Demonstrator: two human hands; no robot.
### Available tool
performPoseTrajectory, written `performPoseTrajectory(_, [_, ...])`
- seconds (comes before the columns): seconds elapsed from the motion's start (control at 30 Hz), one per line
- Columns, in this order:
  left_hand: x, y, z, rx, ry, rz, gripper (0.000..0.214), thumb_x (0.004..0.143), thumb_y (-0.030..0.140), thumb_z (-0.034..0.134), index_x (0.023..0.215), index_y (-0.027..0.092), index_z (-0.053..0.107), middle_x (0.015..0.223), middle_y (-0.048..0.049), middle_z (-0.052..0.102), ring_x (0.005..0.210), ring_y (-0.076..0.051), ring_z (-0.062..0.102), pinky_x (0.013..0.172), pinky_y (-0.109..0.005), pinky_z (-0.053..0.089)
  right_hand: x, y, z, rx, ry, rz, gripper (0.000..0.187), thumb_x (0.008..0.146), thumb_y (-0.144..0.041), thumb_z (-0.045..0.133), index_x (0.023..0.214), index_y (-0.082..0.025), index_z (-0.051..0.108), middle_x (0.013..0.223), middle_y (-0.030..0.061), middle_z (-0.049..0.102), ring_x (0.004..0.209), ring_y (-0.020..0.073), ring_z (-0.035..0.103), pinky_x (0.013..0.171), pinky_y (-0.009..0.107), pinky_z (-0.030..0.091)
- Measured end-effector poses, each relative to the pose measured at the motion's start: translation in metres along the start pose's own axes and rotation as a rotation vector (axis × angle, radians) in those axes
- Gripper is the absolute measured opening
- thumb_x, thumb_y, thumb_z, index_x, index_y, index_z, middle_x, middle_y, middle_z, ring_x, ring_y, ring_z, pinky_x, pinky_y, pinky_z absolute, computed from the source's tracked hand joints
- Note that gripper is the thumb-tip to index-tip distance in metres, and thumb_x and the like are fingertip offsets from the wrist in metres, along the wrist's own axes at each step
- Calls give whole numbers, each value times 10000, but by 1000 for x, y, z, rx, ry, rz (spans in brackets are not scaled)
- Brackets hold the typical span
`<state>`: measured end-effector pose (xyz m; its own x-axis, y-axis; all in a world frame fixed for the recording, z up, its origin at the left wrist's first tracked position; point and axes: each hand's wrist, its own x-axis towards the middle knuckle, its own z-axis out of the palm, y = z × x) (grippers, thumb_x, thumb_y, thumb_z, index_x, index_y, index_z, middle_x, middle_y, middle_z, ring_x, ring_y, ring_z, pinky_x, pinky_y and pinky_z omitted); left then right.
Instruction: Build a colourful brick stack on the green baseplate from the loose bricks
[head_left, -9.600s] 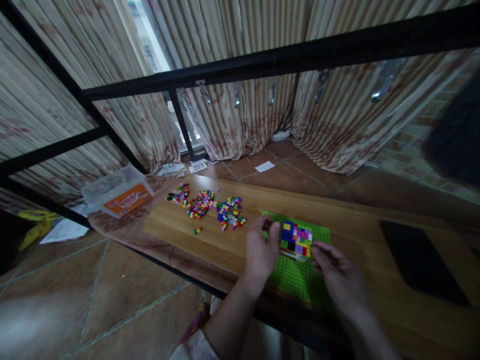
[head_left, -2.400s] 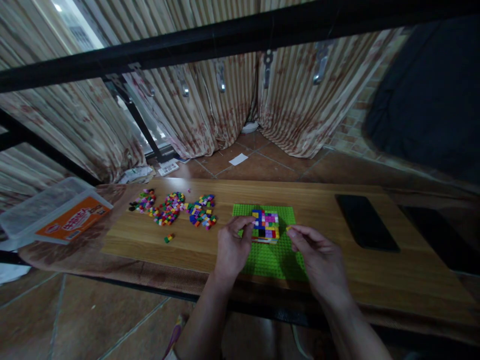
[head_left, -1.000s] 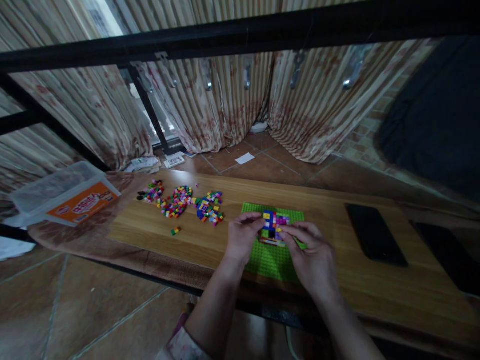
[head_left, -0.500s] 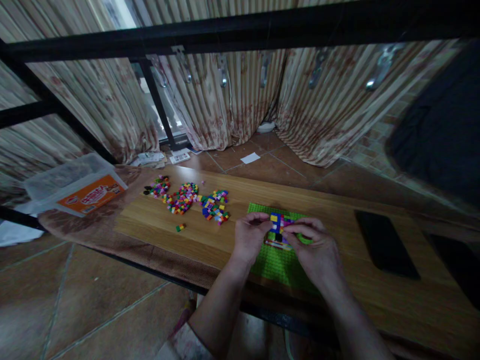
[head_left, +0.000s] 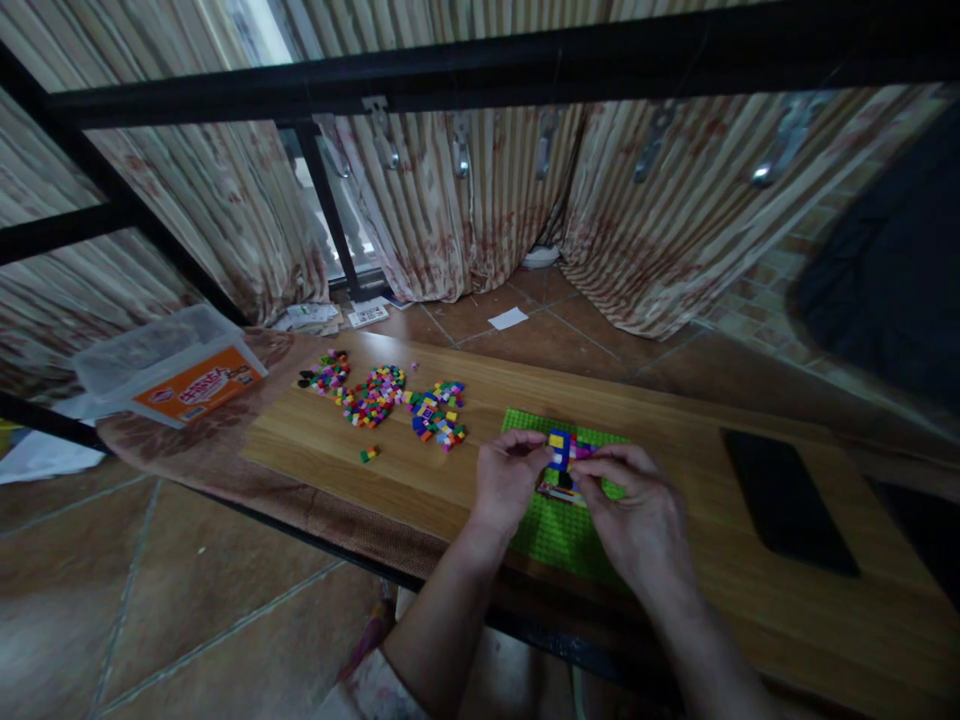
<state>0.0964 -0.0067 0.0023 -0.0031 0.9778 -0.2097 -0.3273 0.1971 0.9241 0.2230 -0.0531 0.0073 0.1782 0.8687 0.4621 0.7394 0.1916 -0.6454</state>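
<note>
Between my hands is a small build of toy bricks [head_left: 559,452] in blue, yellow, white and pink, over the green baseplate [head_left: 553,535]. My left hand [head_left: 506,482] pinches the build's left side with thumb and forefinger. From the right, my right hand [head_left: 634,500] closes its thumb and fingers on the same build. A low row of bricks in white, red and other colours [head_left: 561,493] sits just below it on the baseplate. My fingers hide part of the build, and I cannot tell whether it touches the plate.
Loose bricks lie in heaps [head_left: 375,393] on the wooden board [head_left: 450,490], with a few bricks [head_left: 370,454] apart in front. A clear plastic box with an orange label [head_left: 199,388] stands at the left. A dark flat tablet-like object [head_left: 787,500] lies at the right.
The whole view has shifted slightly, so everything sits a little further right. Both hands keep their grip on the brick build, with hardly any other movement.
</note>
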Motion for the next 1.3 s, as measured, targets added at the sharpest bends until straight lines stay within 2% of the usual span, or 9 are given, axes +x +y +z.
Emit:
performPoseTrajectory(0.17, [0, 3, -16, 61, 21, 35, 142, 714, 267, 657, 754, 138, 697, 697, -14, 660, 648, -104, 591, 606, -201, 451, -4, 5, -2, 166, 17, 60, 127, 806, -338, 640, 797, -269, 746, 940, 31, 621, 875, 179, 606, 780, 339, 484])
performPoseTrajectory(0.27, [9, 13, -44, 211, 109, 103, 169, 753, 267, 612, 822, 139, 698, 734, -24, 674, 668, -118, 606, 609, -207, 454, -7, 5, -7, 299, 160, 175, 150, 783, -372, 668, 841, -257, 744, 969, 35, 648, 897, 185, 623, 802, 342, 494])
performPoseTrajectory(0.37, [20, 27, -75, 525, 179, 204, 183, 772, 215, 579, 889, 148, 703, 757, -31, 687, 675, -130, 608, 633, -224, 455, -9, 4, -13, 381, 318, 378, 221, 749, -399, 699, 871, -220, 743, 944, 60, 692, 892, 215, 644, 817, 369, 495])
performPoseTrajectory(0.53, [31, 45, -103, 1206, 309, 359, 227, 786, 164, 556, 943, 178, 720, 907, -74, 691, 796, -181, 622, 742, -284, 459, -6, 3, -12, 450, 368, 622, 292, 684, -411, 744, 894, -207, 748, 920, 68, 731, 874, 237, 665, 856, 404, 488])
performPoseTrajectory(0.67, [38, 42, -102, 1433, 273, 471, 245, 789, 173, 560, 979, 203, 713, 957, -72, 683, 934, -211, 597, 827, -294, 449, -2, 1, -7, 465, 352, 646, 288, 663, -409, 748, 874, -213, 750, 879, 53, 737, 828, 218, 671, 829, 385, 502])
performPoseTrajectory(0.8, [50, 35, -97, 1541, 225, 528, 271, 830, 157, 493, 983, 216, 708, 978, -61, 691, 941, -203, 578, 925, -321, 402, -2, 1, -5, 430, 307, 630, 282, 666, -411, 737, 865, -212, 751, 858, 51, 741, 807, 214, 675, 799, 369, 510])
performPoseTrajectory(1.0, [59, 26, -88, 1622, 287, 484, 235, 853, 314, 514, 934, 214, 711, 973, -91, 689, 967, -253, 552, 874, -365, 394, -4, 4, -6, 395, 284, 586, 265, 690, -404, 723, 864, -206, 748, 851, 50, 744, 804, 208, 678, 783, 355, 512])
performPoseTrajectory(1.17, [60, 20, -81, 1639, 342, 463, 259, 870, 262, 461, 848, 210, 713, 915, -113, 696, 958, -278, 557, 871, -410, 371, -3, 3, -7, 414, 278, 548, 235, 706, -390, 714, 847, -205, 746, 825, 47, 744, 773, 204, 680, 759, 362, 517])
performPoseTrajectory(1.3, [59, 29, -77, 1590, 325, 480, 250, 873, 240, 461, 871, 199, 707, 892, -117, 698, 930, -262, 591, 913, -423, 364, -3, 4, -7, 445, 288, 510, 219, 709, -384, 712, 831, -205, 744, 815, 50, 744, 762, 207, 680, 747, 372, 519])
